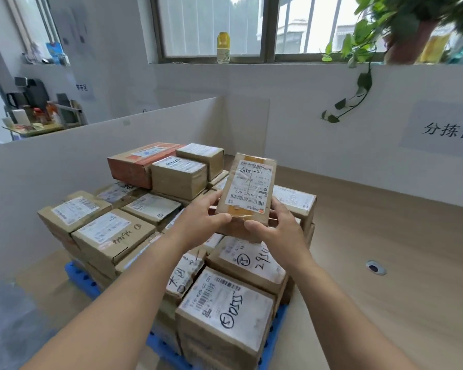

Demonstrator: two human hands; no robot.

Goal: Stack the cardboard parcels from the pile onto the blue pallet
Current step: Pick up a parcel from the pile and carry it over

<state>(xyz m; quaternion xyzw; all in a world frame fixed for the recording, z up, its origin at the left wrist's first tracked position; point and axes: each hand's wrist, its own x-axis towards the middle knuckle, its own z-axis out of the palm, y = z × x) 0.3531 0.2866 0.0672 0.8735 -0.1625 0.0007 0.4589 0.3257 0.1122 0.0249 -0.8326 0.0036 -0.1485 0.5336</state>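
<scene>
A small cardboard parcel (pixel 247 188) with a white shipping label is held tilted above the middle of the stack. My left hand (pixel 201 217) grips its near left corner and my right hand (pixel 275 225) grips its near right corner. Below them, several labelled cardboard parcels (pixel 225 311) lie stacked in layers on the blue pallet (pixel 78 276), whose edge shows at the left and bottom. At the back of the stack an orange-red box (pixel 134 166) and two brown boxes (pixel 179 177) form a higher layer.
A white partition wall (pixel 51 161) runs along the left of the pallet. Light wooden floor (pixel 385 236) with a small round metal socket (pixel 375 267) lies to the right. A white wall with a paper sign (pixel 444 132), a window and a hanging plant (pixel 358 84) stand behind.
</scene>
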